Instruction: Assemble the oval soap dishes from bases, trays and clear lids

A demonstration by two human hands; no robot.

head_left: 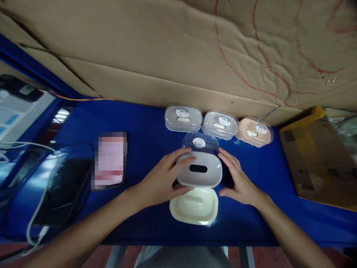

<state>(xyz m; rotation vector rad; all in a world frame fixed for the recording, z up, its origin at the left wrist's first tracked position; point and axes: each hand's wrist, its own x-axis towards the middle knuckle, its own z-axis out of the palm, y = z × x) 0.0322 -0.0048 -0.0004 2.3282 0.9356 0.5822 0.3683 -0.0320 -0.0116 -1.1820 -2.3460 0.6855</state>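
"Left hand [163, 180]?"
"Part-closed at the left end of the grey slotted tray [199, 179], index finger on its upper face."
"Right hand [244, 186]?"
"Open, fingers loosely curved by the tray's right end; contact cannot be confirmed."
"Tray position?"
"Above the table [139, 219], between clear lid [210, 141] and cream dish [192, 217]."

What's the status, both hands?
Left hand gripping pale grey oval slotted plastic dish. Right hand open alongside. Clear oval plastic lid beyond, cream oval plastic dish nearer.
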